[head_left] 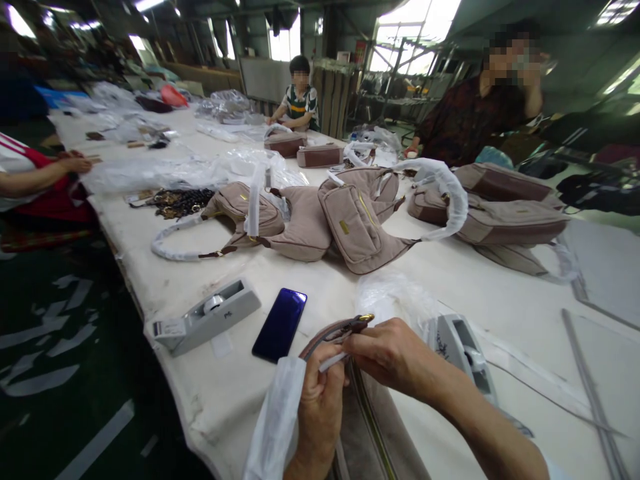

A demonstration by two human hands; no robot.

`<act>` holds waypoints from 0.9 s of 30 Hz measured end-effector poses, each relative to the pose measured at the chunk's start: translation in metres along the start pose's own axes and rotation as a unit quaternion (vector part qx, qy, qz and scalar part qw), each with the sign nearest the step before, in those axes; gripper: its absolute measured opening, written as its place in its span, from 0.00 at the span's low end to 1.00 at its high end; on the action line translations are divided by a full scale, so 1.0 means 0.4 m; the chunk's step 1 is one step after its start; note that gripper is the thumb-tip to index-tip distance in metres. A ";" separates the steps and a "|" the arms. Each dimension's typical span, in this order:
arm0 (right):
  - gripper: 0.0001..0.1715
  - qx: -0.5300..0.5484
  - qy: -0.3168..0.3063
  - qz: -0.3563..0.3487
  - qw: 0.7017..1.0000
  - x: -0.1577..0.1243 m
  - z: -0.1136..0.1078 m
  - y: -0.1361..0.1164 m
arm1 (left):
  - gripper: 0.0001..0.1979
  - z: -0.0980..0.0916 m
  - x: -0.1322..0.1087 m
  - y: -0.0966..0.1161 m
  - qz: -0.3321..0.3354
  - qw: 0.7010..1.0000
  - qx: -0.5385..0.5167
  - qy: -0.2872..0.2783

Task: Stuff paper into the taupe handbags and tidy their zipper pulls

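Observation:
A taupe handbag (pixel 387 437) with a brass zipper lies at the table's front edge, below my hands. My left hand (pixel 320 407) is closed around its strap, and a white-wrapped length of strap (pixel 277 410) stands beside that hand. A narrow white strip (pixel 334 361) crosses the left fingers; my right hand (pixel 400 353) pinches near its right end. Just above the fingertips shows the strap's dark end with gold hardware (pixel 367 319). My fingers hide part of the strap.
Tape dispensers stand to the left (pixel 215 313) and right (pixel 465 357), with a blue phone (pixel 280 325) between. Several finished-looking handbags (pixel 350 223) with wrapped straps lie beyond. Clear plastic (pixel 395 300) and dark chains (pixel 180 202) are on the table. Co-workers are around it.

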State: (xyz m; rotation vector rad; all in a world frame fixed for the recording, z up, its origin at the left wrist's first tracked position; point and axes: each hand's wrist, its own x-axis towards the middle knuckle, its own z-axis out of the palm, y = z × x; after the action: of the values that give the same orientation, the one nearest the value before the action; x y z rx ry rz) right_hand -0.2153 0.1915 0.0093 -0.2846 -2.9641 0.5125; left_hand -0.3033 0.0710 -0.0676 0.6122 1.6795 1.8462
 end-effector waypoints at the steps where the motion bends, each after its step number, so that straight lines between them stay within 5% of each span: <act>1: 0.09 -0.008 0.007 -0.019 1.000 -0.004 0.004 0.007 | 0.03 0.001 -0.003 0.000 0.009 1.000 -0.006 -0.007; 9: 0.12 -0.064 0.013 -0.188 0.980 -0.037 0.001 0.069 | 0.04 0.015 -0.019 -0.002 0.014 0.999 -0.021 -0.019; 15: 0.09 -0.148 0.068 -0.266 0.950 -0.046 0.004 0.099 | 0.05 0.020 -0.023 -0.024 -0.054 0.997 -0.014 -0.046; 23: 0.07 -0.164 0.168 -0.269 0.934 -0.052 0.060 0.130 | 0.10 0.006 -0.017 -0.015 -0.104 0.981 -0.123 -0.112; 27: 0.06 -0.161 0.180 -0.274 0.931 -0.054 0.064 0.128 | 0.19 0.007 -0.007 0.011 -0.213 0.957 -0.188 -0.064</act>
State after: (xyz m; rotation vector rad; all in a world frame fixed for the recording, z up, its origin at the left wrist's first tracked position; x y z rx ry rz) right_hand -0.1895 0.2263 -0.0343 0.3809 -2.5790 -0.0912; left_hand -0.2998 0.0710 -0.0628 0.1834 1.2109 1.6991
